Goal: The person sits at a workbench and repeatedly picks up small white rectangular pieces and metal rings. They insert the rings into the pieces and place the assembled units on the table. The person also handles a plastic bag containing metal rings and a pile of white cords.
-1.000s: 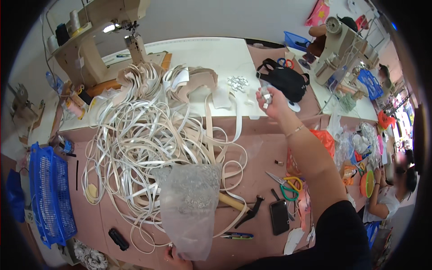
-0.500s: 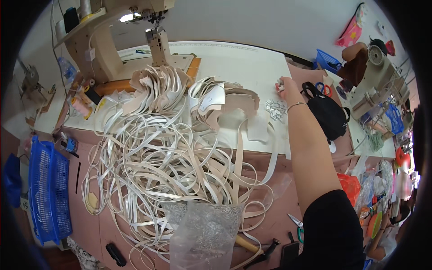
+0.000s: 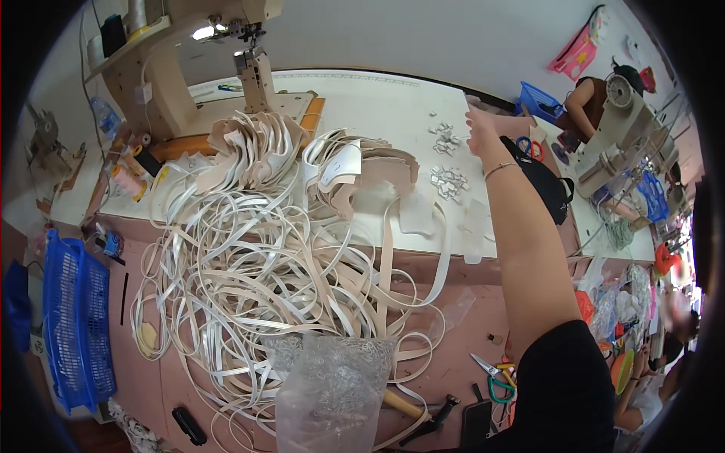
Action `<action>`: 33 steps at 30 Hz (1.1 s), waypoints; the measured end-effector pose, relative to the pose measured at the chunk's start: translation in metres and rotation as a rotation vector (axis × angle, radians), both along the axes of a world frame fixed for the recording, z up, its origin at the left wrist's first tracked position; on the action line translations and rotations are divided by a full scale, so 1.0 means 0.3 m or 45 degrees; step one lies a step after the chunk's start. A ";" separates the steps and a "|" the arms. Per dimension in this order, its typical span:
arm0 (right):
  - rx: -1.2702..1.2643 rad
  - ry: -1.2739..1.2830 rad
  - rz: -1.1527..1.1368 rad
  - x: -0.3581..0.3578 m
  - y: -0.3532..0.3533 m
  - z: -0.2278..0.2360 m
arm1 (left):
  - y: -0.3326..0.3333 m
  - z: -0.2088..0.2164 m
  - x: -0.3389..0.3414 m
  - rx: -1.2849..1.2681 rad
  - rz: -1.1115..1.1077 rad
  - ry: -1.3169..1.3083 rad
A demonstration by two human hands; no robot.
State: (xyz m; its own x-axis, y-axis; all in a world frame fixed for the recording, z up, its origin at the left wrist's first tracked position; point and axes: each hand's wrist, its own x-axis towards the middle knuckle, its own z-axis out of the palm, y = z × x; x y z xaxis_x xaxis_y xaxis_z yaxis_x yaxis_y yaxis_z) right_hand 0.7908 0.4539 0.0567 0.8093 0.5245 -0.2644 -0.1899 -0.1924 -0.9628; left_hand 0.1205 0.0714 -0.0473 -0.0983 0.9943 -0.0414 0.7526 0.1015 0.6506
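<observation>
My right hand (image 3: 477,130) hovers at the right end of the white worktable (image 3: 393,98), its fingers loosely apart and nothing visible in them. Just left of it lies a loose scatter of small silver metal pieces (image 3: 444,139). A second, denser pile of these pieces (image 3: 449,183) is a little nearer. Under my forearm sits a black bag (image 3: 545,189), partly hidden. My left hand is out of view. Two stacks of beige cut pieces (image 3: 257,151) (image 3: 362,166) stand further left, beside a big tangle of beige and white straps (image 3: 264,264).
A sewing machine (image 3: 257,79) stands at the back left. Blue baskets (image 3: 75,317) are on the left. In front lie a clear bag of metal rings (image 3: 332,392), a hammer (image 3: 430,423) and green-handled scissors (image 3: 498,381). Other people sit at the right.
The right hand has moved slightly up and away from the metal pieces it held. These now lie as a second scatter on the table. The whole view has shifted a little.
</observation>
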 end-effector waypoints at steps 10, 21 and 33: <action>0.163 0.064 0.440 -0.736 -0.833 -0.021 | -0.024 -0.049 -0.109 0.292 0.154 0.268; -0.618 1.444 1.524 -1.582 -1.546 -0.131 | -0.259 0.214 -0.004 -0.140 -0.154 -0.092; -0.155 0.619 1.231 -0.918 -1.218 0.025 | -0.170 0.101 0.043 0.121 -0.623 -0.074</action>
State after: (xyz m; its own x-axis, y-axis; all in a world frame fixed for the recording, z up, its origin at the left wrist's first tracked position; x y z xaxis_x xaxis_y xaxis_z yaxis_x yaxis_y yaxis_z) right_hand 0.5154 0.0885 0.0643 -0.1366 0.8316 -0.5384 -0.2624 -0.5544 -0.7898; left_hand 0.1334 0.0203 -0.0172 0.3805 0.9228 0.0602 0.6592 -0.3163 0.6822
